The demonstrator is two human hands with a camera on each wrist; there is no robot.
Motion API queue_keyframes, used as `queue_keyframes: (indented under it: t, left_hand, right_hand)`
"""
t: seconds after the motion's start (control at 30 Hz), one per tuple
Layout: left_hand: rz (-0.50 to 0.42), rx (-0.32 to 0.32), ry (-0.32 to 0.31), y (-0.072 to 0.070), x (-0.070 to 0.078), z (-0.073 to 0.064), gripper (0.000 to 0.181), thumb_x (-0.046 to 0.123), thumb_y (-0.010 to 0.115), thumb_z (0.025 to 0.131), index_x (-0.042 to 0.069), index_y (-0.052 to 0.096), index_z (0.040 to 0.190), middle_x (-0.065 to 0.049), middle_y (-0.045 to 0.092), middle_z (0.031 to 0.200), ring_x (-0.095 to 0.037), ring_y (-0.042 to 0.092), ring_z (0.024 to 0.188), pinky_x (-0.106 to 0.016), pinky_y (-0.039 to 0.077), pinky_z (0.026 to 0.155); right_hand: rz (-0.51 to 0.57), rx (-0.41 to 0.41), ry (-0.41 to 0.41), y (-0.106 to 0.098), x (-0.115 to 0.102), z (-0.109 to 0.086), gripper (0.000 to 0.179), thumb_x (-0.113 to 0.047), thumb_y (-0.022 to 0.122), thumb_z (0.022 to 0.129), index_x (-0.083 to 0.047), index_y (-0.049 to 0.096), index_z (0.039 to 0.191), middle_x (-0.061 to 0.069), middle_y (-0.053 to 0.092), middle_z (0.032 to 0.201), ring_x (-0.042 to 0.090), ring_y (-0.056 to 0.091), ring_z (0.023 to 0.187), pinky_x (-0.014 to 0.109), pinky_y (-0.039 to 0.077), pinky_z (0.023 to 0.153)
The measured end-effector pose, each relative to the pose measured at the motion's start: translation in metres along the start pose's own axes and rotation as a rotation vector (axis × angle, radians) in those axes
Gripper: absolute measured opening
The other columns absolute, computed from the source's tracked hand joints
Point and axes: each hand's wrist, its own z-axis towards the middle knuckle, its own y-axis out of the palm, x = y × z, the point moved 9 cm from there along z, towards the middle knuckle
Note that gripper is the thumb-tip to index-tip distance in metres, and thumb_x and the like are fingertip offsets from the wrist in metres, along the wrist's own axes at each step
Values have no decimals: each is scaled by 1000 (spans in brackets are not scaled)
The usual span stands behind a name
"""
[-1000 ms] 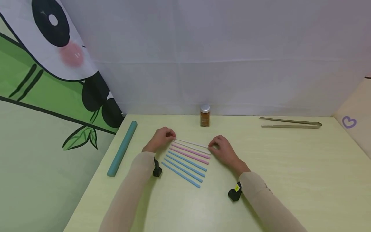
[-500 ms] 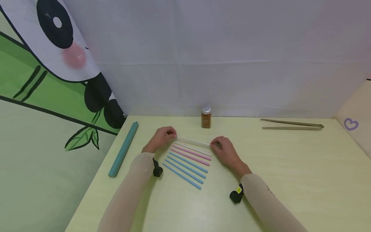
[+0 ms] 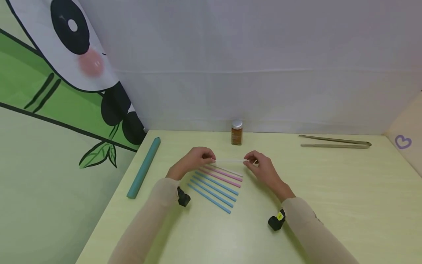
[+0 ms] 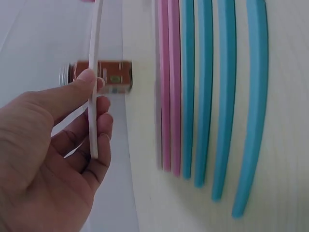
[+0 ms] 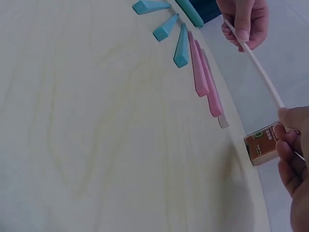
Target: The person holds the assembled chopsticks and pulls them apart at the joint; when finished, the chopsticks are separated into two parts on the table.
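A thin white stick (image 3: 229, 160) is held raised above the table, roughly level, between both hands. My left hand (image 3: 199, 157) pinches its left end between thumb and fingers. Its right end sits in the pinch of my right hand (image 3: 265, 171). Below, a row of sticks lies side by side on the table: another white stick (image 3: 227, 170) at the far side, two pink sticks (image 4: 166, 96), then several blue sticks (image 4: 230, 96) nearest the body. In the right wrist view the held white stick (image 5: 263, 75) slants between the two hands.
A jar with a silver lid and brown contents (image 3: 236, 134) stands at the back of the pale table (image 3: 329, 205). On the left lies a thick teal roll (image 3: 144, 168). Metal tongs (image 3: 336, 141) rest at the back right. A white cloth wall (image 3: 263, 73) borders the rear.
Both hands have raised the far white stick off the table, out of the row, and turned it from slanting to nearly level. The other sticks stay in place.
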Motion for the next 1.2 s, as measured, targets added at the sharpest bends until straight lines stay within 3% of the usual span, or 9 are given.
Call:
queue_keyframes:
  t: [0.13,0.33,0.63,0.83,1.2]
  left_hand:
    - [24,-35,33,13,17,3,13,15,63,93,6,68,101,-5,66,95,-12,56,82,-25,49,77]
    - [54,-28,88,23,41,8,12,10,61,94,2,65,102,-6,64,93,-13,56,81,-25,48,76]
    - [95,9,144,29,72,2,11,11,63,92,3,67,99,-4,62,86,-12,52,76,-21,44,68]
    - [121,59,158,29,80,0,8,12,64,92,6,68,94,-2,60,83,-11,52,74,-21,45,67]
    - [98,89,179,28,79,3,10,16,62,94,8,67,96,0,60,86,-8,56,76,-20,47,68]
  right_hand:
    - [-40,-19,-26,2,-4,-1,16,-17,65,91,-8,64,104,6,65,98,20,57,92,40,48,84]
    - [-88,-58,-72,4,-13,-1,14,-16,67,90,-9,67,102,3,66,99,20,61,95,40,51,86]
    - [-184,-101,-185,1,-39,-7,11,-16,67,90,-11,70,99,0,64,92,14,61,85,34,53,78]
    - [-204,-103,-220,-2,-47,-11,10,-17,67,90,-11,69,99,-2,64,92,12,59,84,32,51,75]
    - [-201,-73,-255,-8,-50,-11,7,-14,65,91,-9,67,95,0,62,90,13,57,81,31,51,72]
